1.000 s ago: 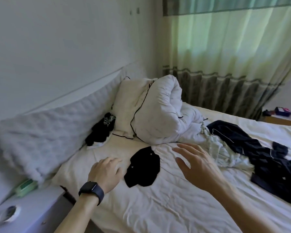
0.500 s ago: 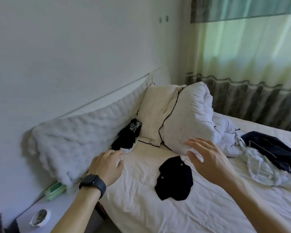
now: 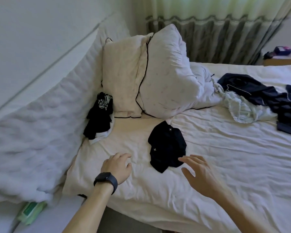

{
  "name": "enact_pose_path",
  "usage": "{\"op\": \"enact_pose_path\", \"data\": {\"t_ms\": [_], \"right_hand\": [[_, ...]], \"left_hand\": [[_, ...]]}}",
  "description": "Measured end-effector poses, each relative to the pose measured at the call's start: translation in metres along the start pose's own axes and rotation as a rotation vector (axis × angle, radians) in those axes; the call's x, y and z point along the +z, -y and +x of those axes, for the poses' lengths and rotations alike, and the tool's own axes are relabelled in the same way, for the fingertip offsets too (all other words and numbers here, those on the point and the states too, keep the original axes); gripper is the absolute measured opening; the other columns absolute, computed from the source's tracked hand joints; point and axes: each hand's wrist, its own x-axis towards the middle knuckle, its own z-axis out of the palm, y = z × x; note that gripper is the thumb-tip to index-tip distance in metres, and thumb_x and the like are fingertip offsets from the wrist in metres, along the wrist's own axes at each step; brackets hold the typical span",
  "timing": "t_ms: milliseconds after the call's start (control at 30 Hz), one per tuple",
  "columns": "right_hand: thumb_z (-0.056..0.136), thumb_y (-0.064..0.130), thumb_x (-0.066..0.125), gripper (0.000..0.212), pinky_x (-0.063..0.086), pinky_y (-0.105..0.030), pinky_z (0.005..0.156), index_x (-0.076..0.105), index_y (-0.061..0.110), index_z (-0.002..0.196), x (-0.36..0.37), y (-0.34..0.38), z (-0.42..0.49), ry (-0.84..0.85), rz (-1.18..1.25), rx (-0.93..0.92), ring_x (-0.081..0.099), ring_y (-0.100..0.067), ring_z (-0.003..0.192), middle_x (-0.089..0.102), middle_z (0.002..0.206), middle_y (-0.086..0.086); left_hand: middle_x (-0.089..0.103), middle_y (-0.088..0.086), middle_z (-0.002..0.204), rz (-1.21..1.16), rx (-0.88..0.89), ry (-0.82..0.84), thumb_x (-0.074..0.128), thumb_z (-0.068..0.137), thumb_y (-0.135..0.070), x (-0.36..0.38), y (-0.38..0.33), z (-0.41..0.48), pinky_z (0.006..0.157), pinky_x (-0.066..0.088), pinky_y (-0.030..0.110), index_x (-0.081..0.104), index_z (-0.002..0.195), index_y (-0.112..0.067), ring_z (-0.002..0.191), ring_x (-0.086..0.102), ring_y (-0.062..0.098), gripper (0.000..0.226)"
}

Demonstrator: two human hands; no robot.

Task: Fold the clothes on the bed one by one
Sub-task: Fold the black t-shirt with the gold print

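- Two bare hands reach out over a white bed [image 3: 208, 190] strewn with clothes. Every position below is given from the small black garment [image 3: 167, 146] lying flat on the sheet at the middle of the view.
- Far left of it and nearer the viewer, a green pack [image 3: 31, 211] sits on a low surface beside the bed, under the edge of a padded white headboard [image 3: 40, 132].
- Left of it and farther back, a dark bundle [image 3: 99, 118] of black and patterned cloth leans against the headboard, unfolded.
- Just left of it and nearer, the left hand [image 3: 117, 168], a black watch [image 3: 106, 179] on its wrist, rests on the sheet with fingers loosely bent, holding nothing.
- Behind it, a cream pillow [image 3: 123, 78] and a rolled white duvet [image 3: 168, 76] stand upright.
- Just right of its near edge, the right hand [image 3: 198, 175] is spread wide and empty. Its fingertips are at the garment's hem, and I cannot tell whether they touch it.
- Well to the right and farther back, a pale green garment [image 3: 240, 108] and a navy garment [image 3: 265, 95] lie tangled in a loose heap.
- Judged from this, the task is at an early stage. The black garment looks compact, possibly already folded, while the bundle and the heap both remain to be folded.
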Motion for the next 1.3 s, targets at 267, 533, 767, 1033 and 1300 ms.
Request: {"op": "enact_pose_path", "data": {"t_ms": [267,533,767,1033,1300], "right_hand": [[0.105,0.043,0.045,0.048,0.034,-0.032,0.114,0.04,0.036,0.152,0.134,-0.041,0.063,0.517,-0.005,0.289,0.033,-0.016,0.146,0.047,0.154,0.013],[0.101,0.055,0.049,0.082,0.048,-0.038,0.099,0.003,0.027,0.163,0.261,-0.083,0.143,0.77,-0.054,0.437,0.051,-0.033,0.133,0.001,0.169,-0.015],[0.103,0.022,0.049,0.04,0.043,-0.038,0.061,0.036,0.024,0.14,0.303,-0.094,0.159,0.524,-0.361,0.413,0.048,-0.029,0.08,0.036,0.123,-0.015],[0.104,0.015,0.041,0.024,0.046,-0.035,0.073,0.055,0.026,0.121,0.19,-0.05,0.177,0.228,0.237,0.673,0.062,-0.022,0.097,0.061,0.11,0.002],[0.104,0.009,0.05,0.022,0.059,-0.038,0.083,0.061,0.025,0.096,-0.036,0.091,0.216,-0.314,0.581,0.568,0.076,-0.016,0.085,0.071,0.104,-0.001]], "left_hand": [[0.038,-0.003,0.154,0.02,-0.061,0.434,0.04,0.1,-0.037,0.133,0.027,0.075,0.113,0.033,0.037,0.04,0.149,-0.034,0.14,0.037,0.02,0.048],[-0.01,-0.003,0.167,0.124,-0.123,0.574,0.041,0.099,-0.047,0.233,0.079,0.129,0.122,0.008,0.054,0.009,0.156,-0.045,0.154,-0.004,0.03,0.066],[-0.045,0.001,0.154,0.186,-0.09,0.744,0.044,0.09,-0.07,0.294,0.098,0.157,0.115,-0.006,0.066,-0.03,0.148,-0.045,0.145,-0.035,0.037,0.098],[0.02,0.002,0.164,0.02,0.031,0.803,0.041,0.101,-0.049,0.211,0.096,0.172,0.117,0.029,0.048,0.023,0.158,-0.03,0.147,0.027,0.029,0.063],[0.04,0.005,0.152,-0.2,0.28,0.414,0.051,0.095,-0.051,0.012,0.051,0.208,0.108,0.041,0.044,0.031,0.152,-0.028,0.138,0.041,0.031,0.065]]}}
